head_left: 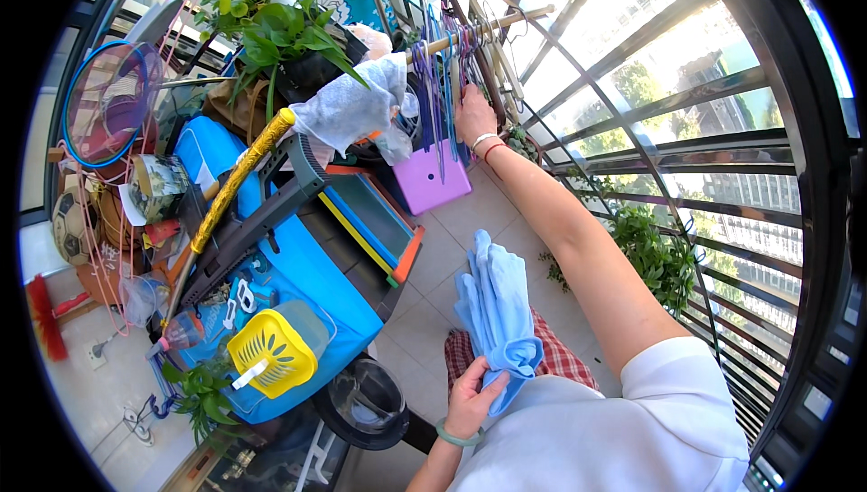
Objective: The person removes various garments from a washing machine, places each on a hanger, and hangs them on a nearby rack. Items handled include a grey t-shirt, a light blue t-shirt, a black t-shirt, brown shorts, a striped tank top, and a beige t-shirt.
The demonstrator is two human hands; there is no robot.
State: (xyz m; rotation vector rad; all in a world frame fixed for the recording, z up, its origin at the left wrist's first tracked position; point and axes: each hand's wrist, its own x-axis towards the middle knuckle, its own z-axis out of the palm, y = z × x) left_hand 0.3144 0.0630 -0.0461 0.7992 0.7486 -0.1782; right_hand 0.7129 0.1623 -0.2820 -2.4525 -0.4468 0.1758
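Gripped in the left hand is a light blue cloth, bunched at the fingers and hanging over the lap above the tiled floor. Whether the right hand is closed on a hanger cannot be told: its fingers are hidden among the coloured hangers crowded on a wooden rod. A blue bin is largely covered by clutter. What lies inside the yellow slotted basket cannot be made out.
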